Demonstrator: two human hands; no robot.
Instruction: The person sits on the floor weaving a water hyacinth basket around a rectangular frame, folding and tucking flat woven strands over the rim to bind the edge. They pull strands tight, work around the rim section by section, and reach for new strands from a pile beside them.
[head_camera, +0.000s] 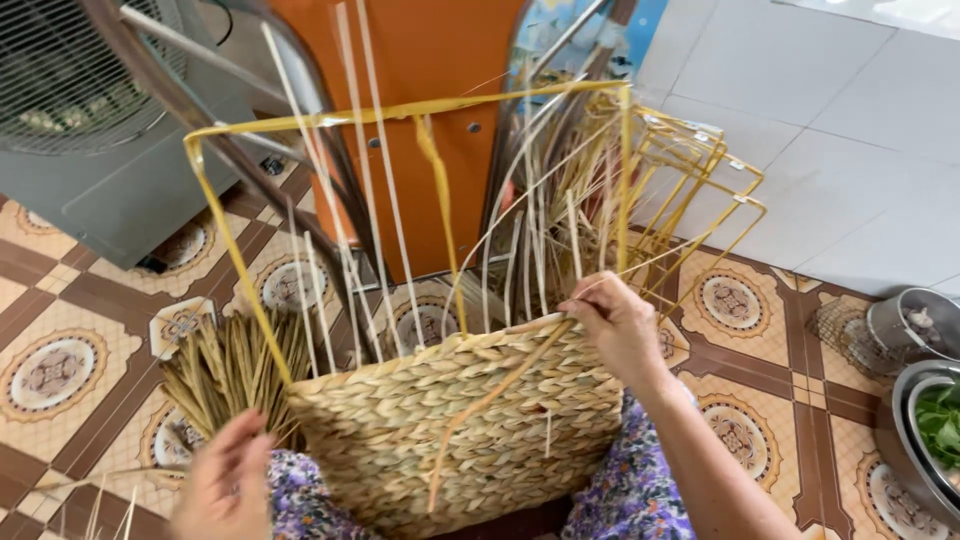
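A half-woven basket (455, 420) is sitting on the person's lap, its plaited straw wall facing the camera and a yellow wire frame (400, 112) rising above it.

The right hand (615, 325) is resting at the basket's top right corner, fingers pinched around a thin pale strand (640, 268) right at the woven edge, just beside the frame's right upright. The left hand (225, 480) is hanging just left of the basket's lower left corner, fingers loosely curled; it is blurred, and I cannot tell whether it is grasping anything.

Loose straw ends (235, 365) are sticking out from the basket's left side in a greenish bundle, above the left hand. More pale strands (530, 230) are standing up behind the basket's top edge, inside the frame. One flat yellow strip (480, 405) is running diagonally down across the woven wall.

Behind the basket, more yellow frames (700, 190) are leaning together to the upper right. An orange panel (430, 60) is standing directly behind it, and a grey fan (90, 110) is sitting far to the upper left. Well to the right of the basket, a metal bowl (915, 425) holding green leaves is lying on the patterned tile floor (60, 340), with another steel pot (915, 320) just above it. The person's flowered clothing (630, 490) is showing below the basket on both sides.
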